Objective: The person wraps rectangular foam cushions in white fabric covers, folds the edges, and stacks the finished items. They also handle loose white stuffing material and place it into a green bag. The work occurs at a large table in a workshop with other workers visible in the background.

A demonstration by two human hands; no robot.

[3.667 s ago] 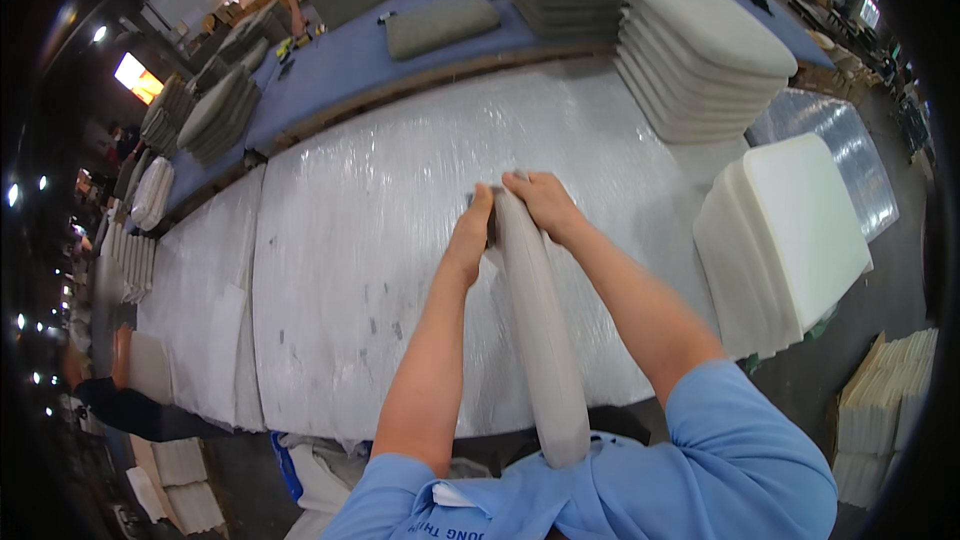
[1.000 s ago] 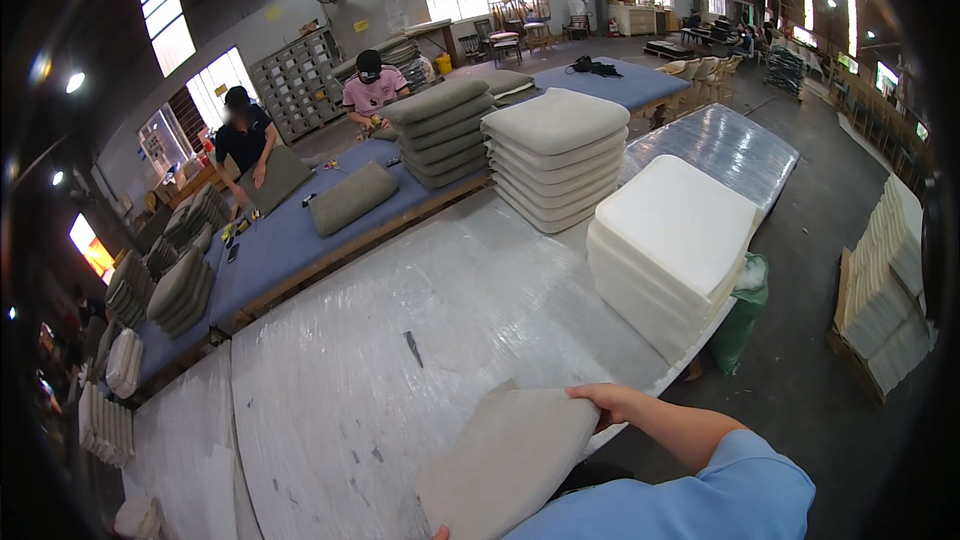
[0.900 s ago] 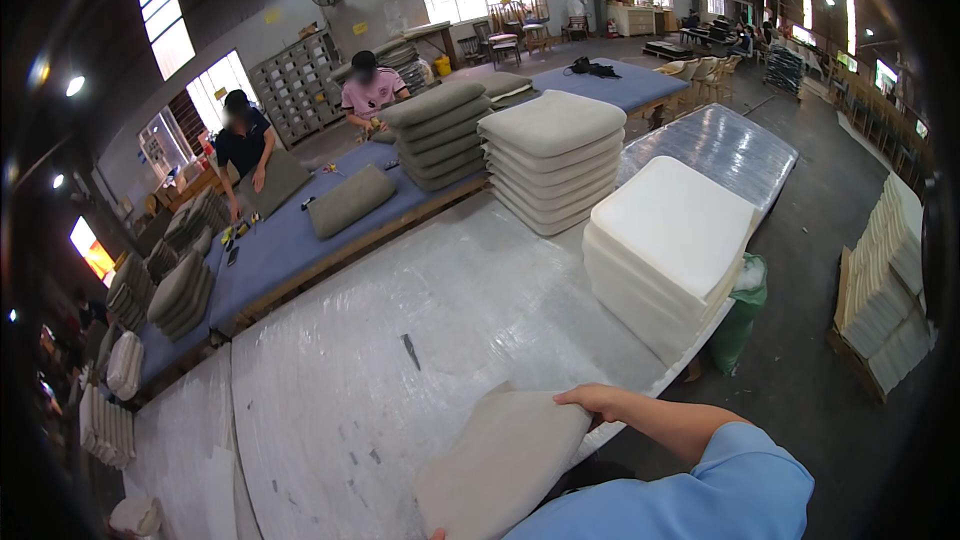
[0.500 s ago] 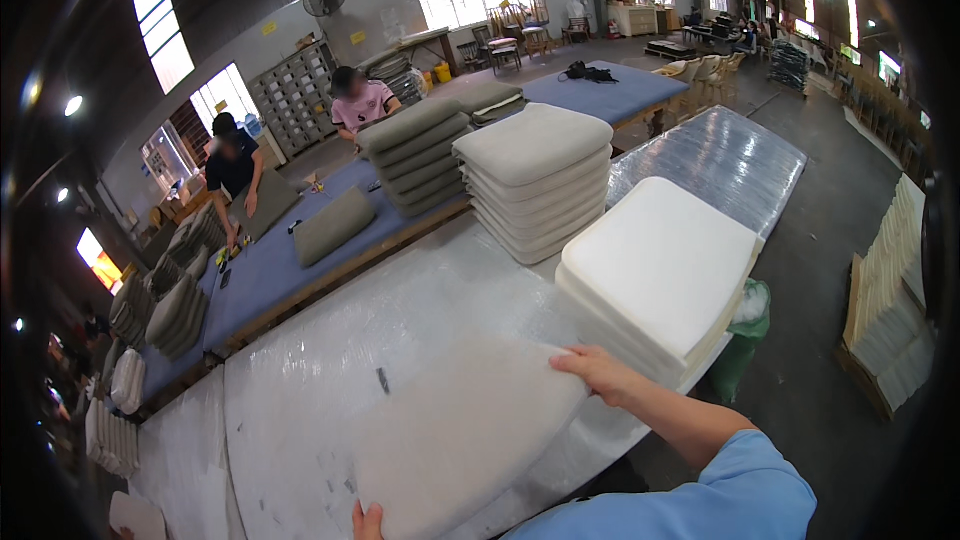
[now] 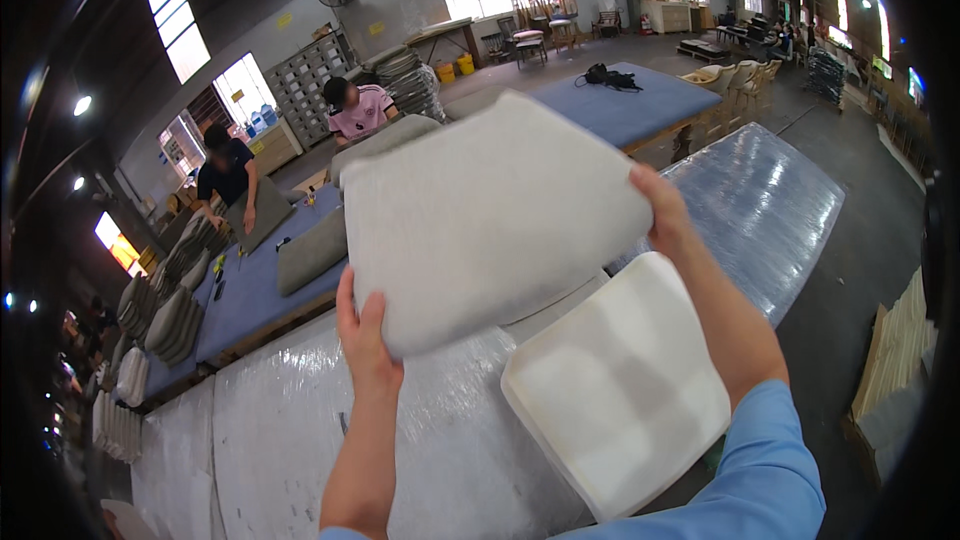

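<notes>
At the far left, grey cushions lay stacked along the edge of a long blue-topped table, and a single grey cushion rested flat on that blue surface. Behind it two people bent over the table, one in a dark top, the other in pink.

Nearer, the left hand gripped the lower left corner of a light grey seat cushion, thumb and fingers closed on the edge, the fingers hidden behind the fabric. The cushion was held up in the air, tilted, above a worktable wrapped in clear plastic sheeting, and it blocked much of the view behind.

Below and to the right of it, a stack of white foam pads sat on the table's edge, apart from the cushion.

The right hand clasped the cushion's right edge, the thumb showing on the front and the fingers tucked behind. A blue sleeve covered that arm. Farther right, another plastic-covered table stretched away.
</notes>
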